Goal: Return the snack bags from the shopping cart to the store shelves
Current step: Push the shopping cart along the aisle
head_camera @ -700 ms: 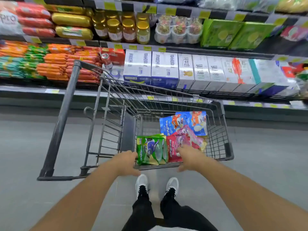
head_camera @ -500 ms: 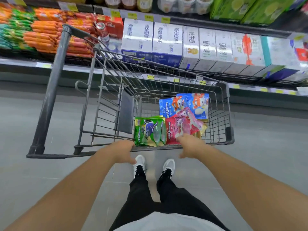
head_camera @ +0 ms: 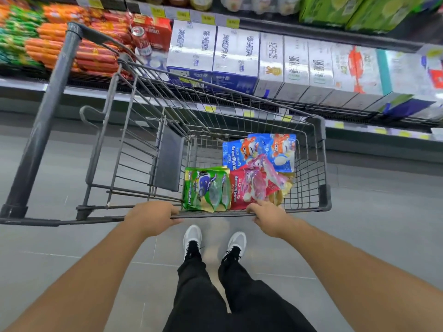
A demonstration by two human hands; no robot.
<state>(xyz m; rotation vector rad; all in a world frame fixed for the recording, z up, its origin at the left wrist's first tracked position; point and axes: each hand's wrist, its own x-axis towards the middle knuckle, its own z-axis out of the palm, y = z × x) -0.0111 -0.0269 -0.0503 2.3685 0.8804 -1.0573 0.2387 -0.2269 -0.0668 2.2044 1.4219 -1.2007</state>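
A grey wire shopping cart (head_camera: 322,164) stands side-on in front of me, its handle bar at the left. In its basket lie snack bags: a green bag (head_camera: 206,191) near me, a red and pink bag (head_camera: 251,188) beside it, and a blue bag (head_camera: 261,152) behind. My left hand (head_camera: 152,218) grips the cart's near side rim, left of the green bag. My right hand (head_camera: 269,215) holds the same rim below the red bag, fingers curled over the wire.
Store shelves (head_camera: 239,104) run along the far side of the cart, with white milk cartons (head_camera: 239,56), orange sausage packs (head_camera: 72,44) at left and green boxes (head_camera: 347,10) above. Grey tiled floor lies all around. My white shoes (head_camera: 215,240) stand just behind the cart.
The view has tilted downward, so the shelves slid up the frame. Both hands stay on the cart's near rim; the bags have not moved.
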